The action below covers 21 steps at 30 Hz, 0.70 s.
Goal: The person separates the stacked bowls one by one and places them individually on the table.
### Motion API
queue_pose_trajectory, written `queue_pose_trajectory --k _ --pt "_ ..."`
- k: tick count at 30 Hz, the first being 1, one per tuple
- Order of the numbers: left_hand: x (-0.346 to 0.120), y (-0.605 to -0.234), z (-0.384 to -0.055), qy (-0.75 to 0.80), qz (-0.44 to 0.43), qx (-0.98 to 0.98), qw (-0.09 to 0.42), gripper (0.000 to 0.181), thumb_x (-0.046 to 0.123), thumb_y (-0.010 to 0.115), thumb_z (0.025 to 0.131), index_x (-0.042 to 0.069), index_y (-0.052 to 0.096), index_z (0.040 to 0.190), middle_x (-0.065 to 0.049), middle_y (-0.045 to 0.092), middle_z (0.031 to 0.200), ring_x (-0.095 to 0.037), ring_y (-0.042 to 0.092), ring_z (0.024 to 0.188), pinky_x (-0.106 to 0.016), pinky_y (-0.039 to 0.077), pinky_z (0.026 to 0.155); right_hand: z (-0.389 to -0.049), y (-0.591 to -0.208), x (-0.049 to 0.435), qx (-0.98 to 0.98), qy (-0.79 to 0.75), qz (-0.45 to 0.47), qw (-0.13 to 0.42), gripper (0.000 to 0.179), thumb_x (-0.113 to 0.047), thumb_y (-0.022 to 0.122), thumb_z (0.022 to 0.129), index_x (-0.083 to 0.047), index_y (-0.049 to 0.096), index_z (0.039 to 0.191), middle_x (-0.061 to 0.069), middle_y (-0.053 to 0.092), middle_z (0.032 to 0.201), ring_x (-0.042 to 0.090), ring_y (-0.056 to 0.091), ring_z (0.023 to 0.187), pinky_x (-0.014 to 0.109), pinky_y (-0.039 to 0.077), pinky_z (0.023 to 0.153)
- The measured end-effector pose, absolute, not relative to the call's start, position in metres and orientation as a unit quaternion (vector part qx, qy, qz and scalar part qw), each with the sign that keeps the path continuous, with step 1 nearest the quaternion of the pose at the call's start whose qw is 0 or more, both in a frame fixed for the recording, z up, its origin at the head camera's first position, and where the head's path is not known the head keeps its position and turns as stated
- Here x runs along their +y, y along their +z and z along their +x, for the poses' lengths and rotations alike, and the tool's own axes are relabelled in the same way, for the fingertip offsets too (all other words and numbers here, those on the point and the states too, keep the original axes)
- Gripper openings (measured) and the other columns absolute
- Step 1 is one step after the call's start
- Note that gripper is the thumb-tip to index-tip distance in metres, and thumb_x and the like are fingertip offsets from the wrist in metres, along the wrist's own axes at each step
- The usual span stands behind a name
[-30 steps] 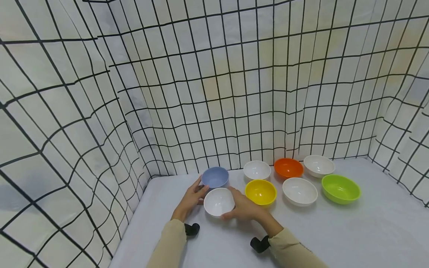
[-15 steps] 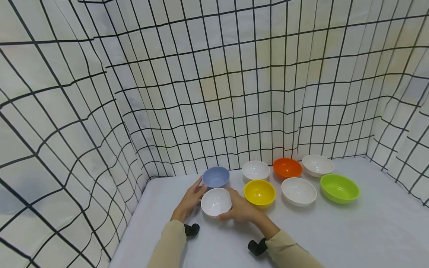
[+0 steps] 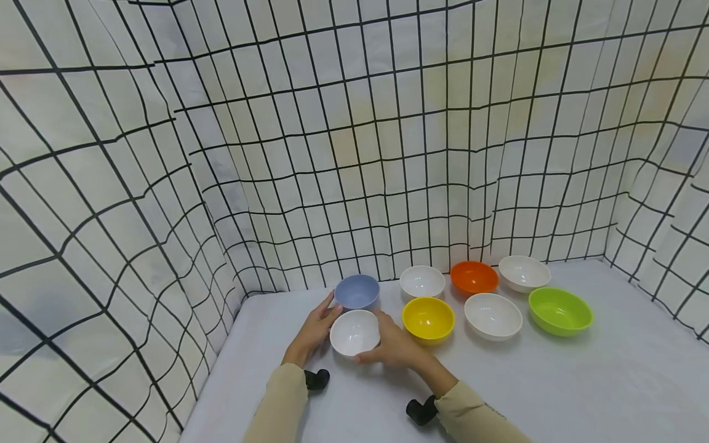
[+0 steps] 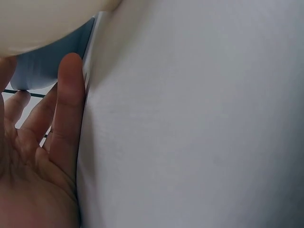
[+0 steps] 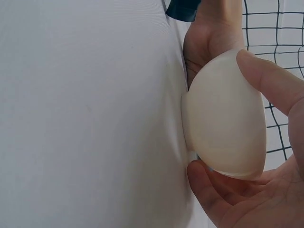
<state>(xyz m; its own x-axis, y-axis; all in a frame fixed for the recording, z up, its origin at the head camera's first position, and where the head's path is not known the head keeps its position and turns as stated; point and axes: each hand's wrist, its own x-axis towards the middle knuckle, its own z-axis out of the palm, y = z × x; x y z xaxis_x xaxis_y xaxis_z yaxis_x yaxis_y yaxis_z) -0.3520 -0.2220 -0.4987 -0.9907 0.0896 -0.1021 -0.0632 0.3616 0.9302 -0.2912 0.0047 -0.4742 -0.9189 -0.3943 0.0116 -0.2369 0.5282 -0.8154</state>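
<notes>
A small white bowl (image 3: 354, 333) stands upright on the white cloth near my two hands. My right hand (image 3: 394, 346) grips its right side, with the thumb (image 5: 271, 80) near the rim and the other fingers curled around the far side. My left hand (image 3: 314, 329) lies to its left, fingers extended along the side of a blue bowl (image 3: 357, 292) just behind. In the left wrist view the left palm faces the bowls and its fingers (image 4: 69, 104) are fairly straight; part of the thumb is cut off.
To the right stand a yellow bowl (image 3: 428, 320), an orange bowl (image 3: 474, 278), a lime green bowl (image 3: 560, 312) and several white bowls, including one front white bowl (image 3: 493, 317). Black-gridded white walls (image 3: 343, 154) enclose the table's back and sides.
The white bowl has shifted slightly left along with my right hand, closer to the left hand. My left hand stays almost where it was, and the other bowls keep their places.
</notes>
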Motion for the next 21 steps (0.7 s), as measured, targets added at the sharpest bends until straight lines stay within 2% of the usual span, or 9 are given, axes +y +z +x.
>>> queue_pose_trajectory --k 7,13,21 --pt "-0.222 -0.498 -0.351 0.567 0.005 0.821 0.064 0.073 0.05 0.056 0.102 0.028 0.025 0.164 -0.024 0.05 0.153 -0.04 0.057 0.135 -0.058 0.048 0.112 -0.291 -0.474 0.004 0.872 -0.445 -0.183 0.086 0.111 -0.041 0.093 0.073 -0.004 0.029 0.156 0.021 0.048 0.147 0.035 0.055 0.128 0.06 0.05 0.109" --pt "-0.219 -0.497 -0.35 0.567 -0.004 0.821 0.062 0.068 0.047 0.054 0.104 0.029 0.026 0.163 -0.023 0.052 0.152 -0.037 0.06 0.131 -0.053 0.052 0.108 -0.29 -0.471 0.006 0.872 -0.445 -0.18 0.093 0.111 -0.04 0.093 0.074 -0.004 0.027 0.156 0.022 0.047 0.148 0.035 0.055 0.128 0.06 0.05 0.109" --pt "-0.219 -0.496 -0.348 0.564 -0.018 0.824 0.045 0.064 0.045 0.052 0.105 0.028 0.028 0.163 -0.022 0.054 0.15 -0.034 0.064 0.126 -0.046 0.057 0.098 -0.281 -0.449 0.009 0.903 -0.379 -0.178 0.091 0.128 -0.046 0.09 0.075 -0.005 0.007 0.164 0.028 0.033 0.16 0.038 0.053 0.133 0.059 0.049 0.111"
